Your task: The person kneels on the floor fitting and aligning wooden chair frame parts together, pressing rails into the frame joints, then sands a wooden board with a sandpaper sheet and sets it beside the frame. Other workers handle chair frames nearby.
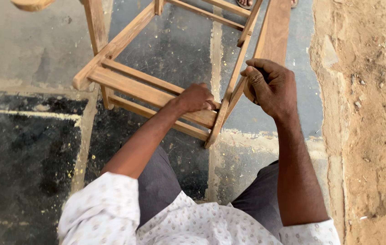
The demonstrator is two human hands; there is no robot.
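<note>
A bare wooden chair frame (156, 86) was seen lying tipped on the stone floor (29, 50), and both hands were closed on it near its nearest corner. The left hand (196, 98) was wrapped in a narrow, curled grip over the end of a flat cross rail (147, 93), just where that rail met a slanted leg (229, 102). The right hand (269, 86) was clenched just to the right of that joint, around the rounded end of a wider board (274, 31) that ran up and away from the fingers. Whether anything small was held inside that fist could not be told. Two more thin rails were ranged above and below the left grip, parallel to the one held. Beyond the right hand, well apart from the frame, a strip of sandy earth (370, 118) was seen.
</note>
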